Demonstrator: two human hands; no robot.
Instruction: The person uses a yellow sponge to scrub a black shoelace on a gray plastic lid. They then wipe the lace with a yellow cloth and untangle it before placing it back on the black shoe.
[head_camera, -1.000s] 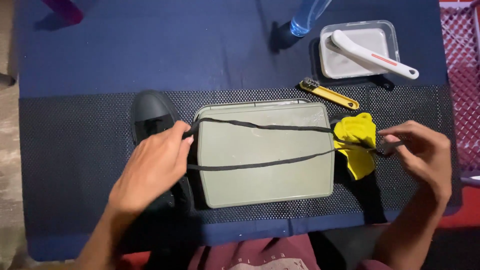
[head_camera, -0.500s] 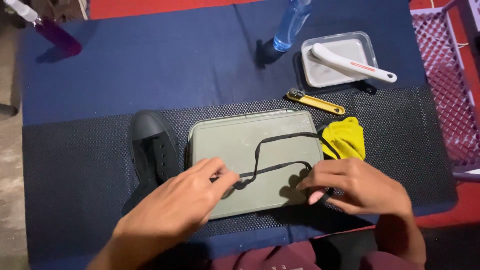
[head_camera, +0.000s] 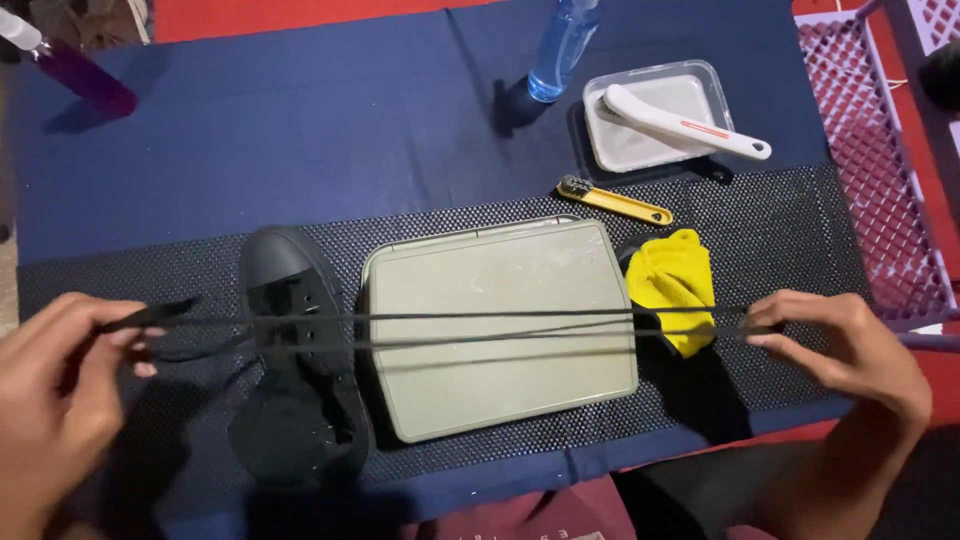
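Note:
A black shoelace (head_camera: 480, 325) is stretched taut, doubled, across the table between my two hands. My left hand (head_camera: 60, 385) pinches one end at the far left. My right hand (head_camera: 850, 345) pinches the other end at the right. The lace runs above a black sneaker (head_camera: 295, 370) lying on the mat and above a grey-green rectangular tray (head_camera: 500, 330). A crumpled yellow cloth (head_camera: 680, 280) lies beside the tray, just left of my right hand.
A black mesh mat (head_camera: 790, 230) lies on a blue tablecloth (head_camera: 300, 120). At the back stand a blue spray bottle (head_camera: 560, 50), a purple bottle (head_camera: 80, 75), a clear container (head_camera: 650, 120) with a white brush (head_camera: 680, 120), and a small yellow brush (head_camera: 615, 200). A pink basket (head_camera: 880, 170) is at right.
My hands were close together over the tray with the lace looped between them. They have moved far apart, pulling the lace straight and taut across sneaker and tray.

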